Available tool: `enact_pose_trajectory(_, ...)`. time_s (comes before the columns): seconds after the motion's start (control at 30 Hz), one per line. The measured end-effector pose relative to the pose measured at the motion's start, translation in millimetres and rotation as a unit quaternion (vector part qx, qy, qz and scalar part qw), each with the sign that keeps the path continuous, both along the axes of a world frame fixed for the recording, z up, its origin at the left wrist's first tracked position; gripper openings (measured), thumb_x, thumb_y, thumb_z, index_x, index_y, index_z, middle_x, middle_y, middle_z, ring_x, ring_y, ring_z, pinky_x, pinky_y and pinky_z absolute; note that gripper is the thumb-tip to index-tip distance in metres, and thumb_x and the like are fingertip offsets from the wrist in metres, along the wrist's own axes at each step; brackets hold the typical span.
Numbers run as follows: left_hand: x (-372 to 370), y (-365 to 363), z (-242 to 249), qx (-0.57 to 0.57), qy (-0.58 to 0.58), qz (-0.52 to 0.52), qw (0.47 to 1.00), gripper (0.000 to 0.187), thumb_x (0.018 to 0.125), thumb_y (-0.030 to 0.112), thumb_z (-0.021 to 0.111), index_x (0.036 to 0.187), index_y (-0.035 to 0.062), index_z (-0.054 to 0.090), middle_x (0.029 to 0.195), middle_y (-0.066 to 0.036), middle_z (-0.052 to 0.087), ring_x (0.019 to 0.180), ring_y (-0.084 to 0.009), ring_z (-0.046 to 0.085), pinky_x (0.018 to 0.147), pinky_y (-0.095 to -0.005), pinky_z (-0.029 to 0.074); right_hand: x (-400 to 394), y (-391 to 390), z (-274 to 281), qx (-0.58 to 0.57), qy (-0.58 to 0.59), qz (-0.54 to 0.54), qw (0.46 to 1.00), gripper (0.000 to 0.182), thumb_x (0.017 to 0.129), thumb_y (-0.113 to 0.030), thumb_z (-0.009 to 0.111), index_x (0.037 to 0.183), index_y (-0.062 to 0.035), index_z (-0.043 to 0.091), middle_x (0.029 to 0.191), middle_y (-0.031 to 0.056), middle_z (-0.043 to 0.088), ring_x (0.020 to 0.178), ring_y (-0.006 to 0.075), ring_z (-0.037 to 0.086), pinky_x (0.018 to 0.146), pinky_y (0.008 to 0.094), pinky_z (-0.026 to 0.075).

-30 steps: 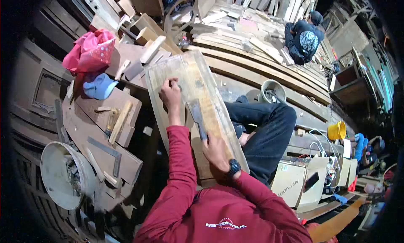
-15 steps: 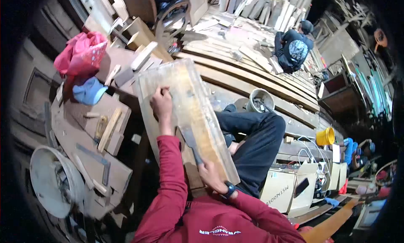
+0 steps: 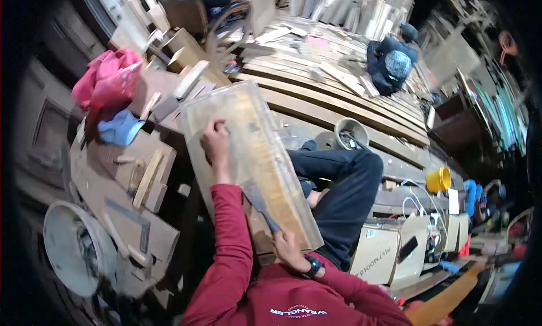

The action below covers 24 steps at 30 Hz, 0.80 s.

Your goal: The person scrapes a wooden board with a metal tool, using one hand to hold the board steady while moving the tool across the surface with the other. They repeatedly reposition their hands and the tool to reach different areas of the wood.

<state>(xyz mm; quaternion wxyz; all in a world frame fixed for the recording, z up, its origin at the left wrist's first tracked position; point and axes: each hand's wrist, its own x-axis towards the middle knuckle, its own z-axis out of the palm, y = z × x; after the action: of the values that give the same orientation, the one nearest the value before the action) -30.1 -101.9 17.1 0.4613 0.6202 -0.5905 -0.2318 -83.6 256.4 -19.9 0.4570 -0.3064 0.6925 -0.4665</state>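
A thick wooden board [image 3: 262, 151] lies lengthwise in front of my body, pale and smeared at the far part and yellower toward me. My right hand [image 3: 289, 250] grips the handle of a putty knife [image 3: 257, 200] near the board's close end. Its flat grey blade rests on or just over the wood and points away from me. My left hand [image 3: 216, 142] is over the far half of the board with its fingers curled closed. What it holds, if anything, is hidden.
To the left, a workbench [image 3: 99, 173] carries a metal square [image 3: 135, 216], wood pieces and a blue cloth [image 3: 119, 127]. A white bucket [image 3: 73, 252] stands beside it. Another bucket [image 3: 351, 135] sits beyond my knee. A person [image 3: 392, 60] crouches among planks at the back.
My right hand and the putty knife have shifted slightly to the right and down along the board. My left hand stays closed in nearly the same spot.
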Motion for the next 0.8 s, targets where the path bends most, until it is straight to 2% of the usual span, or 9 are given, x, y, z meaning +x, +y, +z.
enact_pose_trajectory(0.07, -0.4, -10.2, -16.3, -0.055, -0.010, -0.018, 0.998, 0.020, 0.097, 0.018, 0.060, 0.099, 0.0117, 0.079, 0.092, -0.016, 0.077, 0.084, -0.0367, 0.074, 0.076, -0.0450, 0.055, 6.2, -34.1, 28.8, -0.004, 0.013, -0.031, 0.999, 0.026, 0.105, -0.017, 0.046, 0.106, 0.0007, 0.065, 0.065, 0.0033, 0.058, 0.053, 0.0138, 0.056, 0.049, 0.0353, 0.046)
enact_pose_trajectory(0.13, -1.1, -5.6, -9.8, -0.030, 0.051, -0.036, 0.998, 0.023, 0.097, 0.014, 0.059, 0.101, 0.0035, 0.079, 0.089, -0.014, 0.079, 0.082, -0.0268, 0.074, 0.078, -0.0394, 0.056, 19.3, -73.7, 4.2, -0.035, 0.039, -0.050, 0.997, 0.026, 0.102, -0.016, 0.048, 0.108, 0.0027, 0.066, 0.075, 0.0192, 0.061, 0.067, 0.0339, 0.061, 0.058, 0.0452, 0.048)
enact_pose_trajectory(0.17, 1.9, -13.6, -21.5, 0.002, 0.008, -0.017, 1.000, 0.022, 0.098, 0.013, 0.059, 0.101, 0.0038, 0.079, 0.092, -0.014, 0.079, 0.085, -0.0275, 0.074, 0.079, -0.0378, 0.056, 21.2, -90.6, -28.6, -0.059, 0.056, -0.043, 0.996, 0.027, 0.099, -0.015, 0.051, 0.108, 0.0043, 0.066, 0.084, 0.0346, 0.063, 0.080, 0.0528, 0.065, 0.066, 0.0548, 0.049)
enact_pose_trajectory(0.23, 2.1, -10.3, -18.1, -0.034, 0.032, -0.031, 0.998, 0.022, 0.098, 0.015, 0.060, 0.099, 0.0052, 0.079, 0.095, -0.014, 0.080, 0.089, -0.0276, 0.075, 0.081, -0.0393, 0.056, 22.7, -97.6, -2.6, -0.023, 0.046, -0.053, 0.997, 0.027, 0.099, -0.017, 0.051, 0.103, 0.0049, 0.065, 0.087, 0.0354, 0.064, 0.086, 0.0564, 0.063, 0.070, 0.0569, 0.050)
enact_pose_trajectory(0.27, 7.8, -16.7, -25.1, -0.034, 0.000, -0.038, 0.999, 0.021, 0.098, 0.017, 0.060, 0.100, 0.0069, 0.079, 0.097, -0.014, 0.080, 0.092, -0.0293, 0.075, 0.082, -0.0411, 0.056, 20.9, -91.6, -1.2, -0.088, 0.066, -0.060, 0.992, 0.028, 0.100, -0.019, 0.050, 0.102, 0.0043, 0.066, 0.086, 0.0349, 0.064, 0.083, 0.0534, 0.066, 0.070, 0.0558, 0.051)
enact_pose_trajectory(0.4, 8.8, -19.8, -29.6, -0.027, -0.004, -0.030, 0.999, 0.022, 0.099, 0.017, 0.059, 0.102, 0.0094, 0.080, 0.097, -0.013, 0.080, 0.091, -0.0309, 0.077, 0.079, -0.0428, 0.057, 8.4, -36.1, 42.9, 0.024, 0.006, -0.005, 1.000, 0.026, 0.099, -0.018, 0.052, 0.101, 0.0027, 0.067, 0.084, 0.0325, 0.066, 0.080, 0.0478, 0.069, 0.072, 0.0558, 0.052)
enact_pose_trajectory(0.5, 9.8, -15.5, -19.8, -0.034, -0.036, -0.034, 0.998, 0.024, 0.100, 0.017, 0.059, 0.105, 0.0096, 0.080, 0.101, -0.012, 0.080, 0.095, -0.0308, 0.076, 0.083, -0.0427, 0.056, 21.8, -12.6, 3.6, -0.052, 0.100, -0.079, 0.991, 0.026, 0.099, -0.018, 0.053, 0.101, 0.0026, 0.068, 0.085, 0.0316, 0.068, 0.081, 0.0481, 0.069, 0.073, 0.0557, 0.052)
enact_pose_trajectory(0.67, 10.0, -21.8, -25.9, -0.029, -0.014, -0.055, 0.998, 0.023, 0.101, 0.017, 0.058, 0.105, 0.0107, 0.080, 0.102, -0.010, 0.081, 0.097, -0.0301, 0.076, 0.082, -0.0412, 0.056, 26.9, -76.7, -16.0, -0.102, 0.125, -0.078, 0.984, 0.029, 0.099, -0.021, 0.052, 0.100, 0.0040, 0.068, 0.088, 0.0332, 0.067, 0.083, 0.0523, 0.067, 0.074, 0.0579, 0.052)
enact_pose_trajectory(0.8, 13.6, -28.8, -35.2, -0.021, -0.009, -0.053, 0.998, 0.023, 0.099, 0.014, 0.058, 0.105, 0.0095, 0.080, 0.099, -0.011, 0.081, 0.093, -0.0295, 0.077, 0.082, -0.0394, 0.057, 23.2, -103.2, 4.5, -0.047, 0.066, -0.047, 0.996, 0.029, 0.099, -0.018, 0.050, 0.100, 0.0047, 0.066, 0.084, 0.0352, 0.065, 0.076, 0.0523, 0.066, 0.069, 0.0576, 0.051)
